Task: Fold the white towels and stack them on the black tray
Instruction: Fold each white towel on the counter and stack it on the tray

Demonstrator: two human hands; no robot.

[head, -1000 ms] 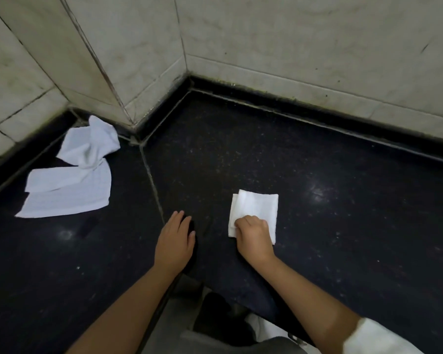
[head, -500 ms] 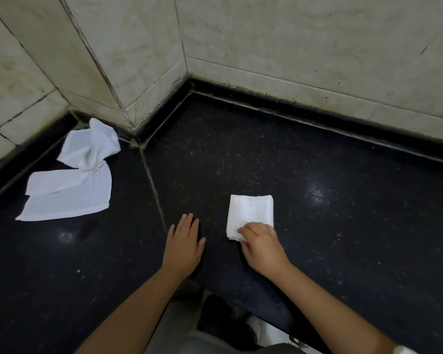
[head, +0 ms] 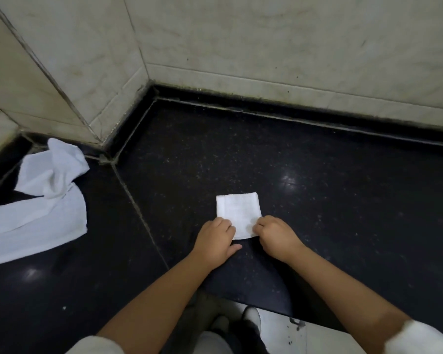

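Pale marble-look tiles line the walls (head: pixel 266 42), which meet in a corner above a black speckled worktop (head: pixel 330 200) with a dark raised edge along its back. Far left of both grips, two loose white towels (head: pixel 39 213) lie rumpled and overlapping on the worktop, close to the jutting wall corner. A pale seam (head: pixel 138 213) crosses the stone between them and the hands. The left hand (head: pixel 215 241) has its fingers curled onto the near left edge of the folded towel (head: pixel 238 213), thumb stretched along the stone; whether it pinches or only presses the cloth I cannot tell. Just right of it, the right hand (head: pixel 276 236) curls on the near right corner in the same uncertain way. The folded towel lies flat, reaching away from both grips toward the back wall. White sleeves show at both forearms.
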